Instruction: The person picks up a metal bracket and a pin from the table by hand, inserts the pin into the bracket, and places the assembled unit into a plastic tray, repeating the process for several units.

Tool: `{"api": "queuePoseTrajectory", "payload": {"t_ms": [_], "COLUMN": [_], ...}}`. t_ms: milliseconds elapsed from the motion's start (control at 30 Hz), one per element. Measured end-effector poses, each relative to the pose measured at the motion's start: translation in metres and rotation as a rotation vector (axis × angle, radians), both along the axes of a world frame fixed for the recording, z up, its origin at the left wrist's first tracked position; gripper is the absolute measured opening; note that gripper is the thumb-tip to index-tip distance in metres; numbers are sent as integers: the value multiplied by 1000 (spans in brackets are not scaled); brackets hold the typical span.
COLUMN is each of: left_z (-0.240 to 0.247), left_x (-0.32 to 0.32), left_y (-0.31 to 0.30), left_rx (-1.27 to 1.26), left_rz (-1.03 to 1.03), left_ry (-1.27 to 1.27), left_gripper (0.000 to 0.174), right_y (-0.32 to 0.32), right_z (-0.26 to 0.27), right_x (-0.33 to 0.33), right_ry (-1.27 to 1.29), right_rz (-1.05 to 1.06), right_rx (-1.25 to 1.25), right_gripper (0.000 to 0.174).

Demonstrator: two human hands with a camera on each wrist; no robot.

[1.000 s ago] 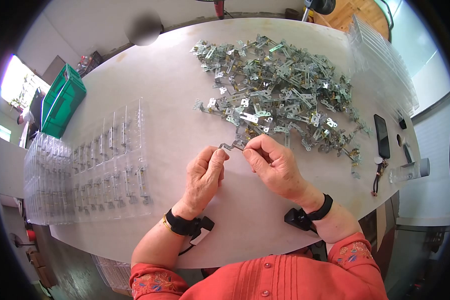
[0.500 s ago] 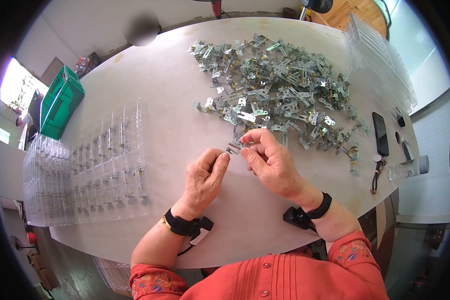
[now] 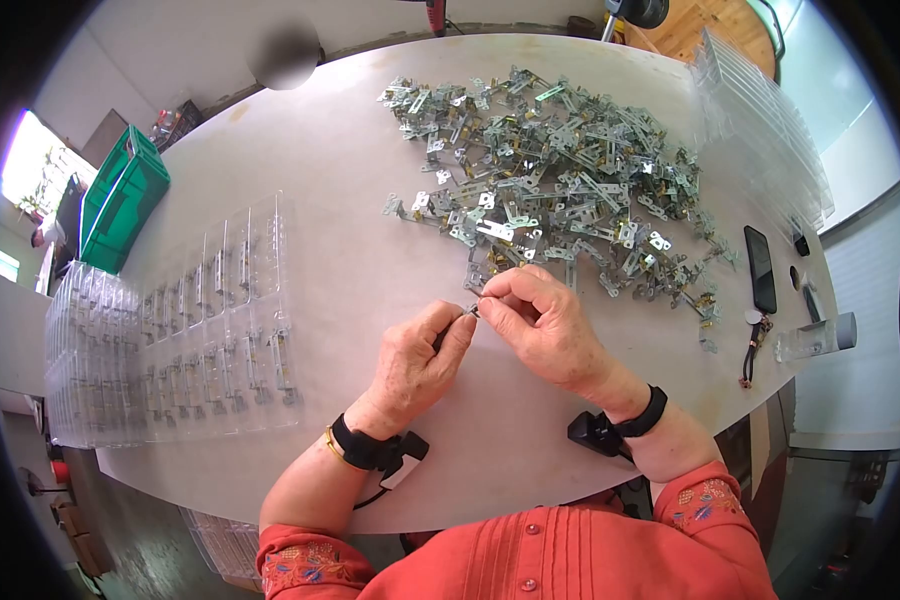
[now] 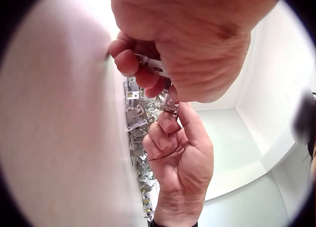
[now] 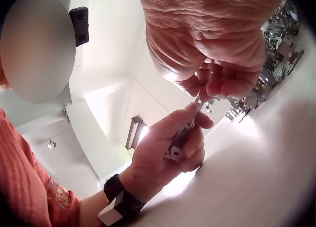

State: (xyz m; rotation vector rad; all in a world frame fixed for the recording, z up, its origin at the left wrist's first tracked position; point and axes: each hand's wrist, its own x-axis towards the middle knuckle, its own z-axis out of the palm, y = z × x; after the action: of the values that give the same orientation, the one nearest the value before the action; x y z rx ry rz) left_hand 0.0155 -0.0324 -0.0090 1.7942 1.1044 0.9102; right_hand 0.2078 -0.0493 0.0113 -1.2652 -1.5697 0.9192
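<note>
Both hands have drawn closer since a second ago, so the hinge (image 3: 469,311) nearly vanishes between them. Fingers of the left hand (image 3: 417,362) curl round one end and the right hand (image 3: 545,325) pinches the other, seemingly to steady it above the pale worktop (image 3: 350,200), just short of the hinge pile (image 3: 560,170). Clear trays (image 3: 220,320) line the left edge, and a green crate (image 3: 120,205) sits beyond it.

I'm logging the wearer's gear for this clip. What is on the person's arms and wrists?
Both arms wear orange-red sleeves with embroidered floral cuffs. Behind the left hand sit a black wristband, a gold bangle and a cabled camera unit. Behind the right hand a black strap carries a black camera block.
</note>
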Motion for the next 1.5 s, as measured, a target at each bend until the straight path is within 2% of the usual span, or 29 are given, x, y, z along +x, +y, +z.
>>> {"api": "queuePoseTrajectory", "payload": {"t_ms": [67, 200, 267, 367, 533, 833, 1067, 1400, 1500], "left_z": [0, -3, 12, 11, 10, 9, 10, 9, 8], "left_x": [-1, -2, -8, -10, -12, -11, -12, -10, -10], "left_y": [0, 2, 5, 11, 12, 11, 10, 8, 8], "left_rx": [55, -59, -536, -606, -621, -581, -420, -321, -339], "left_rz": [-51, -40, 2, 59, 36, 18, 21, -30, -25], "left_ry": [30, -68, -298, -421, -520, -453, -312, -222, -215], "left_gripper": [17, 23, 31, 35, 35, 36, 35, 34, 35], "right_y": [0, 2, 2, 0, -1, 1, 1, 3, 3], "right_z": [0, -3, -2, 1, 4, 1, 3, 0, 0], "right_x": [1, 2, 3, 0, 0, 2, 3, 5, 4], "right_ry": [-38, 76, 236, 220, 89, 25, -19, 13, 122], "right_rz": [-45, -95, -64, -54, -23, -39, -52, 4, 0], "right_rx": [147, 161, 34, -57, -129, -109, -67, -155, -212], "right_gripper": [8, 7, 7, 8, 9, 9, 11, 11, 13]}}
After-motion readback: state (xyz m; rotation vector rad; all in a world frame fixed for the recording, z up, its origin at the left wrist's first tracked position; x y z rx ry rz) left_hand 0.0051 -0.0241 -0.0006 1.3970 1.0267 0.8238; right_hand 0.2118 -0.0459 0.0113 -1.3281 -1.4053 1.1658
